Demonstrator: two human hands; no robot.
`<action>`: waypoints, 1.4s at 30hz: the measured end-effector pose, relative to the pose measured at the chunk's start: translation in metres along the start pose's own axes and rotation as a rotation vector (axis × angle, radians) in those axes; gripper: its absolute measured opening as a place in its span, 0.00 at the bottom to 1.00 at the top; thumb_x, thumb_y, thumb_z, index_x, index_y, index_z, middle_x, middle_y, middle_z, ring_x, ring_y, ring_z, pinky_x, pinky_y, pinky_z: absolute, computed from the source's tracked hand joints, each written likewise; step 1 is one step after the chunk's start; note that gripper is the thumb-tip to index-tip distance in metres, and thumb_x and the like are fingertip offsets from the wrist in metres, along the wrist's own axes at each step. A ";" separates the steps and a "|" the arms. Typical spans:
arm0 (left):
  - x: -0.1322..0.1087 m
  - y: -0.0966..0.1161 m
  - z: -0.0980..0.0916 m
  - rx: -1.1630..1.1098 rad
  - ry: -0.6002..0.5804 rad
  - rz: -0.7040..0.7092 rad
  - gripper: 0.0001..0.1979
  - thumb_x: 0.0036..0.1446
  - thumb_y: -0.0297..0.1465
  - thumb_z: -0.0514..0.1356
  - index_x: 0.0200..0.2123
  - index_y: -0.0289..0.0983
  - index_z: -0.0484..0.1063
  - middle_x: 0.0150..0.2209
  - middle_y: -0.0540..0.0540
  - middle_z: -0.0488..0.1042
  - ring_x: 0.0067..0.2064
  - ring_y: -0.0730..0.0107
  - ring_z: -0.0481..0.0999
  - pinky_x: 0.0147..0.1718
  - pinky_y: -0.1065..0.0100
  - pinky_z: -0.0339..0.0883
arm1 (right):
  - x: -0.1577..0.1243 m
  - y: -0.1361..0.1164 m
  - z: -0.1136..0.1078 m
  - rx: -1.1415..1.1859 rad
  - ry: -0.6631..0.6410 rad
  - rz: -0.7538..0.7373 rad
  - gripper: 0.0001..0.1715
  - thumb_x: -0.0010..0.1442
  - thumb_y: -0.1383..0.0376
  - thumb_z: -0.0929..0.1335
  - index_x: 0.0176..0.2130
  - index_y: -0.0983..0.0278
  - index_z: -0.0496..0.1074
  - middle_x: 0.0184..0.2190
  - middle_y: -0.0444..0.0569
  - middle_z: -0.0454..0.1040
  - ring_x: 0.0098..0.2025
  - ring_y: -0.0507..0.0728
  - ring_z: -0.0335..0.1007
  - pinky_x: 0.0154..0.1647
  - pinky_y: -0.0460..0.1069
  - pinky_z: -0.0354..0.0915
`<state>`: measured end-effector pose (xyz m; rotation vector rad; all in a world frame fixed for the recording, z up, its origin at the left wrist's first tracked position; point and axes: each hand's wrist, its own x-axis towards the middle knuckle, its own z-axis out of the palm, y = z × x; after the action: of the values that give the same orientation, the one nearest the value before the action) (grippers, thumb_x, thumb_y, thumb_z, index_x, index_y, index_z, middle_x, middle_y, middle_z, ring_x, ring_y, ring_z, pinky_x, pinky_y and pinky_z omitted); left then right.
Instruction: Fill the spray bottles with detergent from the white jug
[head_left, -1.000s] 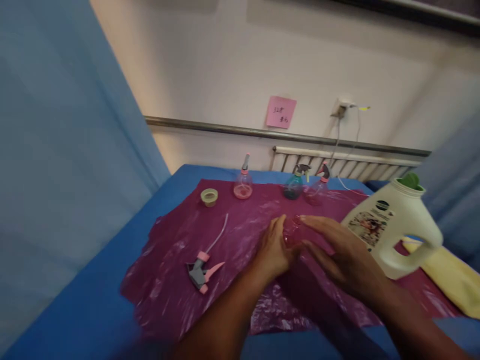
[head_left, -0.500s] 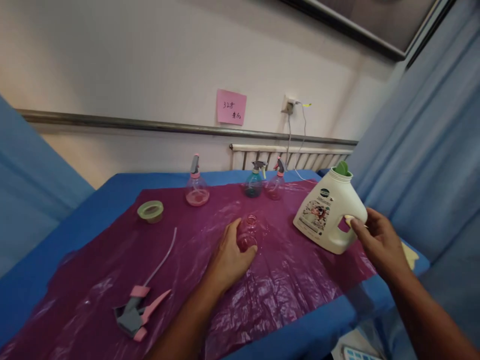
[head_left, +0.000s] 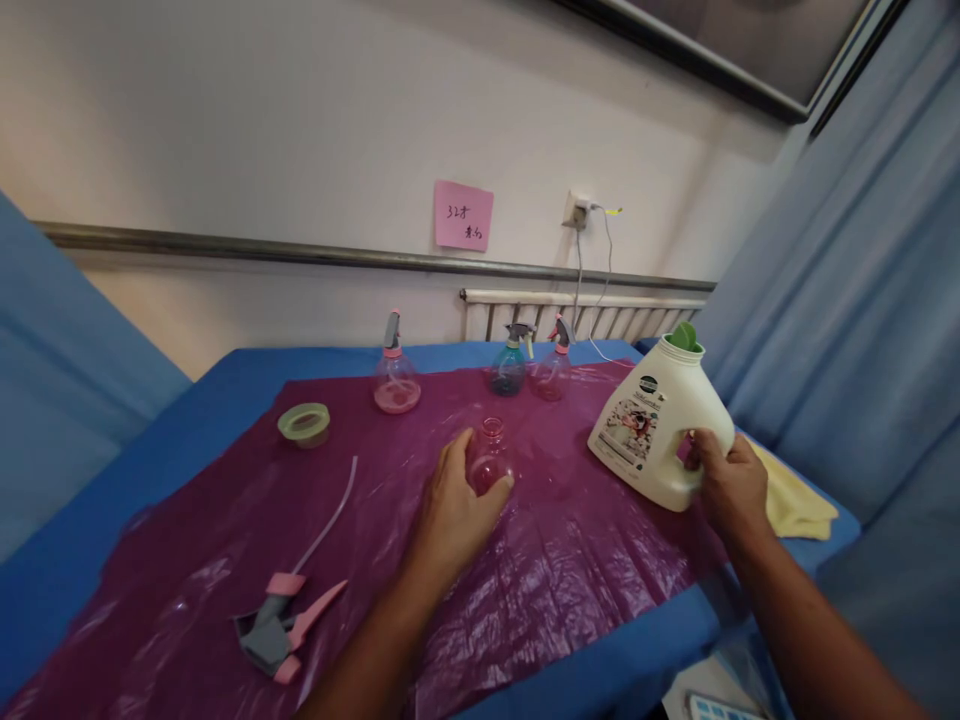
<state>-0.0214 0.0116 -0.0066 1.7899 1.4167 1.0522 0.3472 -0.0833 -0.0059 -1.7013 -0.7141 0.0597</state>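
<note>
My left hand [head_left: 457, 505] is wrapped round a small clear pink bottle [head_left: 489, 455] with an uncapped neck, which stands upright on the purple plastic sheet [head_left: 570, 580]. To the right, my right hand [head_left: 726, 485] grips the handle of a white detergent jug [head_left: 651, 422] with a green cap, which rests on the sheet. A grey and pink spray trigger head [head_left: 279, 622] with a long white dip tube lies on the sheet at the front left, apart from both hands.
Three spray bottles stand at the back: a pink one [head_left: 394, 376], a teal one [head_left: 509, 364] and a clear pink one [head_left: 554, 367]. A green tape roll [head_left: 304, 423] sits back left. A yellow cloth [head_left: 795, 500] lies at the right. Blue curtains hang on both sides.
My right hand left the small bottle, crossed to the right and closed on the jug's handle. The left hand kept its hold on the small bottle. The camera view swung right.
</note>
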 end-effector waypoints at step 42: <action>-0.011 -0.006 0.009 0.000 -0.093 0.074 0.42 0.59 0.35 0.70 0.75 0.39 0.63 0.75 0.36 0.67 0.76 0.44 0.67 0.76 0.46 0.59 | 0.039 -0.157 -0.025 -0.515 -0.881 -0.562 0.34 0.63 0.36 0.74 0.53 0.57 0.82 0.45 0.51 0.88 0.42 0.65 0.84 0.40 0.52 0.75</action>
<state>-0.0178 0.0023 -0.0177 1.8790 1.3041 0.9918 0.3224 -0.0731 0.1556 -1.8630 -1.9804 0.2569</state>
